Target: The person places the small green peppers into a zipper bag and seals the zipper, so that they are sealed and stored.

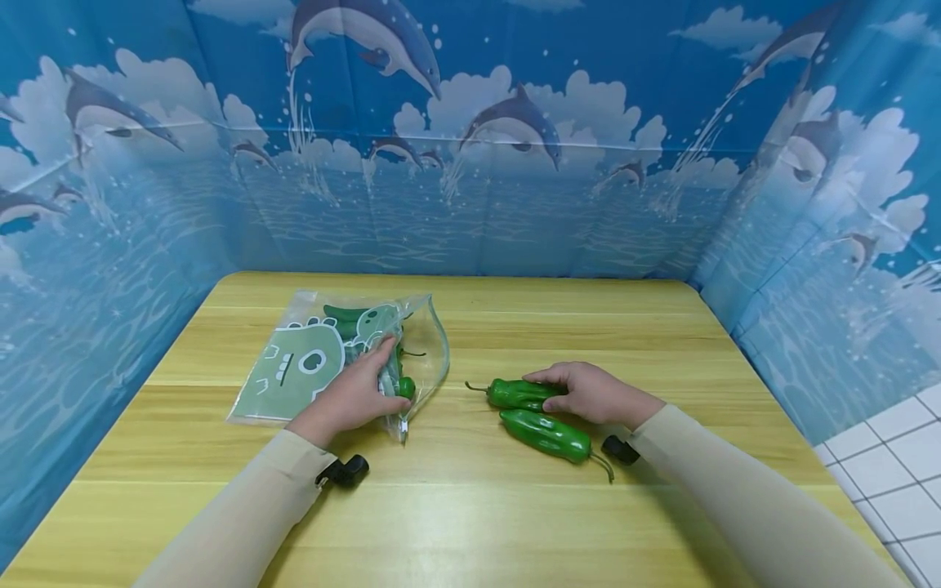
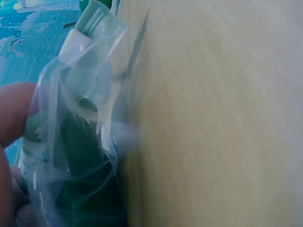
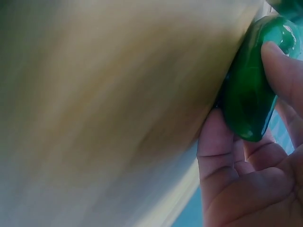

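Blue dolphin curtain (image 1: pixel 470 237) rises behind the wooden counter (image 1: pixel 456 539) I watch remotely. Left of centre, I hold the clear bag (image 1: pixel 309 359), green peppers (image 1: pixel 406 388) inside, near its open end in a curled left grip (image 1: pixel 353 392). To its right, my right grip (image 1: pixel 591 392) wraps a glossy pepper (image 1: pixel 510 394); a second pepper (image 1: pixel 547 434) lies just beside.

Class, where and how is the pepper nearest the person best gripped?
Probably across its body near the stem, coming from above right: this nearer pepper lies on its side, and its gap from the other pepper widens there.
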### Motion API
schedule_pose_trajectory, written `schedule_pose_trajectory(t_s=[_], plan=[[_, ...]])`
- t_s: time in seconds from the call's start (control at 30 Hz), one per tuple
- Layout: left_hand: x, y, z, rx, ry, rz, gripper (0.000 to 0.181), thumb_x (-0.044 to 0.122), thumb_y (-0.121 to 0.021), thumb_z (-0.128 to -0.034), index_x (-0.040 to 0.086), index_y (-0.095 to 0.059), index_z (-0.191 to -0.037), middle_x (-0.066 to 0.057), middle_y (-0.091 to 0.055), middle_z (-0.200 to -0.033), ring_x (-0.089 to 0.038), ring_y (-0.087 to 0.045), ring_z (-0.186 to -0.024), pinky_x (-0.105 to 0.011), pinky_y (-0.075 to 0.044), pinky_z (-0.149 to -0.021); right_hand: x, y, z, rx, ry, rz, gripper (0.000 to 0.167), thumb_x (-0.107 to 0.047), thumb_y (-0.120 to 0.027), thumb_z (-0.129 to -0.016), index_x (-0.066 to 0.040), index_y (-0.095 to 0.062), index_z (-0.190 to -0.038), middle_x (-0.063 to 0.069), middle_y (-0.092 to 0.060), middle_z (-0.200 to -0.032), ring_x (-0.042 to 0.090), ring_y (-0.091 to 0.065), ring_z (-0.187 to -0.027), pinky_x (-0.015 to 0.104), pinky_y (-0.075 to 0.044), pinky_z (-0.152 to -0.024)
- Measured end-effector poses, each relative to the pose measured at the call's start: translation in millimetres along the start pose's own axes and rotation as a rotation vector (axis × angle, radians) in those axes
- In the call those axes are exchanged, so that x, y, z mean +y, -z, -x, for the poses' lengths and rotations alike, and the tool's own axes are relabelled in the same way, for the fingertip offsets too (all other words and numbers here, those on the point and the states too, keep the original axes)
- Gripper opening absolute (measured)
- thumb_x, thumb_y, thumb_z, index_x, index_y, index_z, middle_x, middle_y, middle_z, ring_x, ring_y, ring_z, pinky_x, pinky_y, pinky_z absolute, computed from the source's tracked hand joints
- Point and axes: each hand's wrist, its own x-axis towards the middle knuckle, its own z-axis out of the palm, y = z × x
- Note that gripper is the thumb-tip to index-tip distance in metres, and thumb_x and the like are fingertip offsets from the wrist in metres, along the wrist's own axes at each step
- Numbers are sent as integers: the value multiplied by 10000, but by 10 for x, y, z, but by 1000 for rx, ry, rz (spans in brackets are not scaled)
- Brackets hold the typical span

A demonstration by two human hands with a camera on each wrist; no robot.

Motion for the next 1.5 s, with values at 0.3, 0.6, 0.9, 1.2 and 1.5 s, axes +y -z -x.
schedule_pose_trajectory(t_s=[0.3,0.6,0.9,1.2,1.5], plan=[[-9,8,-2,2,2,-7,1155,390,-850,-844,131,-131,-1709,-126,-102,-1781,-464,-127,-1618,-658,-243,-1267,1,-7,-19,-10,-22,-30,505,-165,-729,-997,-175,-623,-1491,42,-697,-1311,286,-636,-1257,513,-532,-1059],[-9,15,-4,0,2,-9,1145,389,-847,-853,133,-131,-1710,-129,-108,-1780,-479,-125,-1613,-671,-245,-1260,2,-3,-19,-11,-25,-40,506,-166,-727,-998,-173,-621,-1492,52,-691,-1328,290,-628,-1264,519,-525,-1069],[-1,10,7,-2,9,-4,1149,390,-848,-849,147,-129,-1711,-118,-108,-1781,-454,-128,-1621,-665,-250,-1262,7,-9,-27,-7,-24,-30,500,-171,-730,-997,-174,-628,-1486,51,-692,-1333,293,-630,-1265,523,-523,-1073],[-12,7,4,-5,9,3,1153,387,-850,-846,140,-128,-1710,-121,-113,-1780,-448,-131,-1622,-660,-252,-1263,12,-8,-30,-13,-23,-36,499,-174,-731,-997,-181,-628,-1485,48,-688,-1348,305,-623,-1287,527,-521,-1081],[-3,-7,14,-5,9,6,1143,385,-840,-852,142,-126,-1711,-115,-107,-1781,-457,-121,-1621,-661,-234,-1269,1,3,-20,-6,-20,-34,484,-170,-735,-992,-184,-646,-1467,26,-702,-1306,290,-634,-1261,525,-525,-1072]])
